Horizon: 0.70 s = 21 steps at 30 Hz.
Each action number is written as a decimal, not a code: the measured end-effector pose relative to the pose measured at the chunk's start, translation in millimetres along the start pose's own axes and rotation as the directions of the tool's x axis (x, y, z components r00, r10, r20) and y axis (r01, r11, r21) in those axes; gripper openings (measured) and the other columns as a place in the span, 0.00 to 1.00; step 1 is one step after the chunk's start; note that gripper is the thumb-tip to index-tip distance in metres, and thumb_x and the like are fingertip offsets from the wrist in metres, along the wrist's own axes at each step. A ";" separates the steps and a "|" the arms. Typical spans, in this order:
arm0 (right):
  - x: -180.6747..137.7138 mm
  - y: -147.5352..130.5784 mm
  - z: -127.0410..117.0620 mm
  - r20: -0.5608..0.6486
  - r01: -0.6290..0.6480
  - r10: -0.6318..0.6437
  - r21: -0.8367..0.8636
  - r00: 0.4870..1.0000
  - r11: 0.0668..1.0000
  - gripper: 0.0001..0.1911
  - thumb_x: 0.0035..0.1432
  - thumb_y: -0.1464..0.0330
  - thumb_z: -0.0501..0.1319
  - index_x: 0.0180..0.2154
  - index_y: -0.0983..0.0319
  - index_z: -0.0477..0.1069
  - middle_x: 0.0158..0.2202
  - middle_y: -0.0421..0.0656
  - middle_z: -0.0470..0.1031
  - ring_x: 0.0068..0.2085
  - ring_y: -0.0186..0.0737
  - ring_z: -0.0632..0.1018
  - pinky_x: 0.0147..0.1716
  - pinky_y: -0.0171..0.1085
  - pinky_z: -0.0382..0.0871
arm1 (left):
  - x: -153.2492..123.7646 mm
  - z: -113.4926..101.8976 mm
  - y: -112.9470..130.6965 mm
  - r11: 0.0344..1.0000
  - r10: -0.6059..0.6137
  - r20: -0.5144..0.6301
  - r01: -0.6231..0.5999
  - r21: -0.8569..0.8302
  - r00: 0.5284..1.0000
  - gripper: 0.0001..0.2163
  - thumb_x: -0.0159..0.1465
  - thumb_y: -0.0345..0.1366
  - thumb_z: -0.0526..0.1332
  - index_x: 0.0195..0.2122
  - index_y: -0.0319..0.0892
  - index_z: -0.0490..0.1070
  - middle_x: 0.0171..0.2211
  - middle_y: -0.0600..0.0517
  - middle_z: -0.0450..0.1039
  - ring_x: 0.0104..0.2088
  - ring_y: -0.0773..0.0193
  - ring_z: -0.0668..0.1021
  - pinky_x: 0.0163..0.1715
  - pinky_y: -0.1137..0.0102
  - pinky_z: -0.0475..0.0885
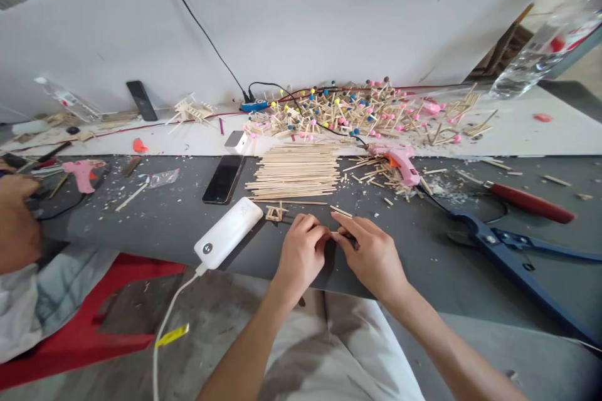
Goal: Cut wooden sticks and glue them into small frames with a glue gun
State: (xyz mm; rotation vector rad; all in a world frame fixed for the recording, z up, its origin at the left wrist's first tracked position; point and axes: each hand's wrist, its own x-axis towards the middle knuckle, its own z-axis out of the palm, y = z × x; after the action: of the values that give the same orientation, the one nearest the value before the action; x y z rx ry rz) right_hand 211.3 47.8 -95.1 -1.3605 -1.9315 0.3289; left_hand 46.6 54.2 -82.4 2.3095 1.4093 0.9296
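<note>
Head: hand point(300, 257) near illegible power bank point(228, 232)

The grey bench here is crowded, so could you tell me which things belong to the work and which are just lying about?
Work: left hand, right hand, small pale wooden piece between them, stacked pale wooden sticks, pink glue gun.
Lying about: white power bank, black smartphone, blue long-handled cutters.

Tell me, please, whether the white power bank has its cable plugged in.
Plugged in: a white cable leaves the near end of the power bank and runs down past the bench edge.
</note>
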 end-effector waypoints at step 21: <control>5.2 -6.7 -8.9 0.014 -0.140 0.141 0.221 0.990 0.965 0.09 0.67 0.69 0.57 0.39 0.60 0.76 0.36 0.44 0.80 0.35 0.40 0.80 0.36 0.36 0.72 | 2.6 -5.8 3.4 0.995 -0.039 0.003 0.039 -0.091 0.999 0.05 0.72 0.29 0.52 0.43 0.42 0.67 0.38 0.48 0.73 0.41 0.58 0.74 0.41 0.65 0.70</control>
State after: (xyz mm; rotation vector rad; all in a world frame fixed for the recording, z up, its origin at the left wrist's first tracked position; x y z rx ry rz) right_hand 211.9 47.9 -82.8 -1.3499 -1.7421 0.5939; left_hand 46.0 54.3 -75.2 2.2086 1.3764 0.9601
